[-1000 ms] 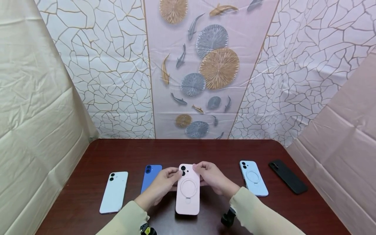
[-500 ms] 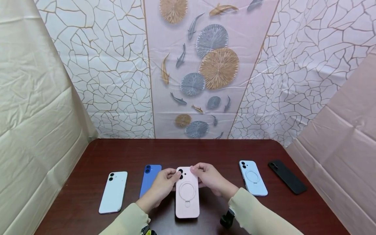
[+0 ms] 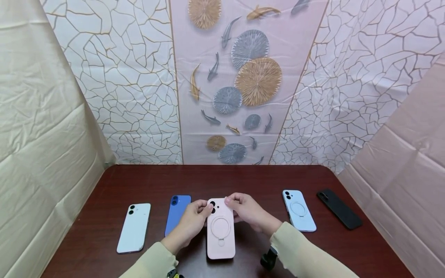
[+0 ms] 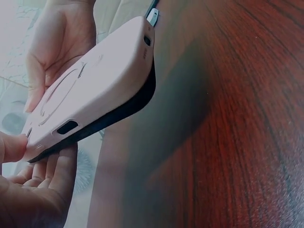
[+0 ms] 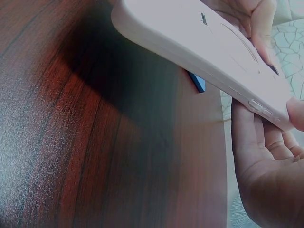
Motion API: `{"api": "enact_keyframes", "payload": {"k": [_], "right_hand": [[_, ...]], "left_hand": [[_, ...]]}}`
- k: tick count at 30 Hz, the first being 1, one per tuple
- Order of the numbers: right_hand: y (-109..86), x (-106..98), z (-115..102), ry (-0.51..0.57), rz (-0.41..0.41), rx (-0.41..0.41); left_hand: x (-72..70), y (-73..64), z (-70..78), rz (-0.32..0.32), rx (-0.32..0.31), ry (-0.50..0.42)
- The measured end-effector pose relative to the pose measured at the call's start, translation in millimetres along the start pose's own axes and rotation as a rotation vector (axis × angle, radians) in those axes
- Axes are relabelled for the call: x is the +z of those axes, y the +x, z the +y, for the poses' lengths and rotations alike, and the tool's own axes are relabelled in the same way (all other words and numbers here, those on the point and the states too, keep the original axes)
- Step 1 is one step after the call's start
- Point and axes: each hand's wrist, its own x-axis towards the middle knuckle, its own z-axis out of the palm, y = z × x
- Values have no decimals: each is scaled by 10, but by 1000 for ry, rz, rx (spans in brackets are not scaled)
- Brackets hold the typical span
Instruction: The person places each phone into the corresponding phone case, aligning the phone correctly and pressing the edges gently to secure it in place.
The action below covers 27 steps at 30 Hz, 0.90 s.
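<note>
A pink phone case (image 3: 221,249) with a ring on its back is held up over the table, back facing up. My left hand (image 3: 190,221) grips its upper left edge, thumb on top by the camera lenses and fingers underneath. At the upper right corner my right hand (image 3: 251,211) pinches it, thumb above and fingers below. In the left wrist view the dark edge of a phone (image 4: 121,105) sticks out below the case wall along that side. The right wrist view shows pink wall (image 5: 190,61) along the other side, with button covers. The screen side is hidden.
On the dark red wooden table (image 3: 250,179), a white phone (image 3: 133,227) lies at left and a blue phone (image 3: 178,210) is partly covered by my left hand. At right lie a light blue phone (image 3: 306,223) with a ring and a black phone (image 3: 342,211). Curtains surround the table.
Both hands have brought the pink-cased phone slightly nearer to me and a little left, mostly in the first half second. The grip looks the same; the other phones stay put.
</note>
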Motion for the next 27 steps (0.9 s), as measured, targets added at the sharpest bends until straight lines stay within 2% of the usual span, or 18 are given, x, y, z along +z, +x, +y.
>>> {"api": "enact_keyframes", "payload": {"k": [8, 18, 27], "right_hand": [[-21, 4, -28, 10, -13, -1], [-11, 10, -20, 19, -28, 11], [6, -14, 10, 22, -43, 13]], "left_hand": [[-9, -6, -7, -5, -3, -22], [-37, -2, -24, -47, -28, -119], [-43, -15, 7, -55, -47, -132]]}}
